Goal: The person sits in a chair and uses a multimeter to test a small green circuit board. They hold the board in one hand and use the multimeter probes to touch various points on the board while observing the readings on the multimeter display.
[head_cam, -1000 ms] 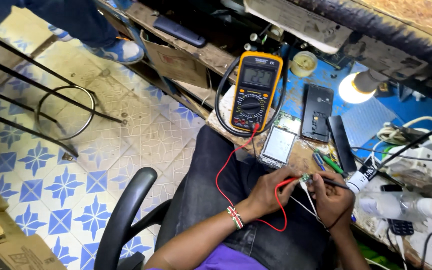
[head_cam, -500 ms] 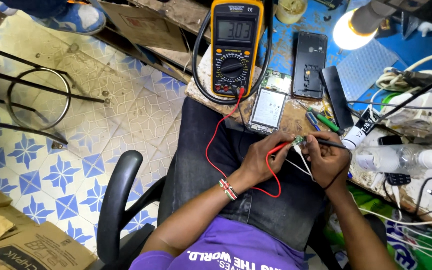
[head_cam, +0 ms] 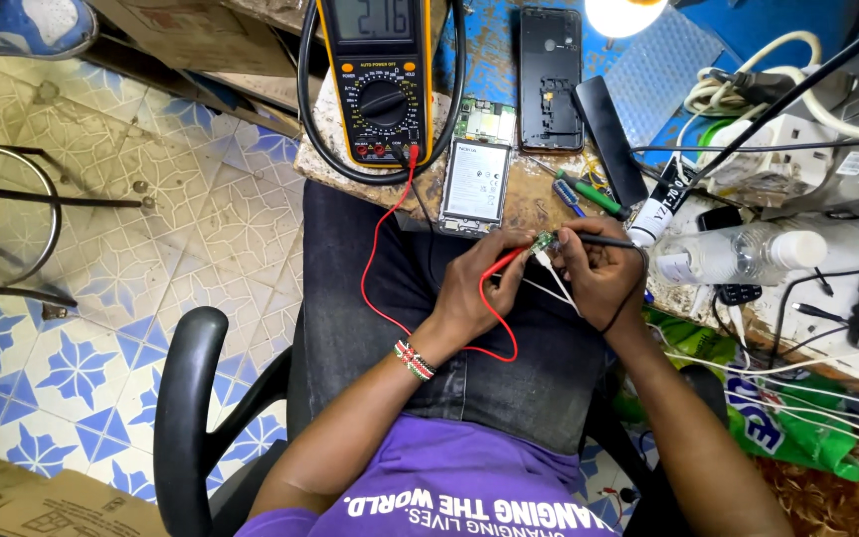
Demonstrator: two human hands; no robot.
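My left hand (head_cam: 484, 288) pinches the red probe (head_cam: 502, 263) of a yellow multimeter (head_cam: 383, 80), its tip on a small green circuit board (head_cam: 545, 242) held over my lap. My right hand (head_cam: 601, 268) grips the black probe (head_cam: 603, 240) against the same board and also steadies it. The red lead (head_cam: 378, 259) loops from the meter down across my dark jeans. Thin white wires hang from the board between my hands.
On the worn bench lie a phone battery (head_cam: 476, 183), an opened black phone (head_cam: 550, 78), screwdrivers (head_cam: 584, 193), a clear bottle (head_cam: 738, 256), a power strip (head_cam: 807, 149) and tangled cables. A black chair arm (head_cam: 183, 398) sits at my left; a metal stool (head_cam: 12, 229) stands on the tiled floor.
The view has tilted down and closer to the bench. Both hands stay together on the board with the probes. The meter's reading has changed.
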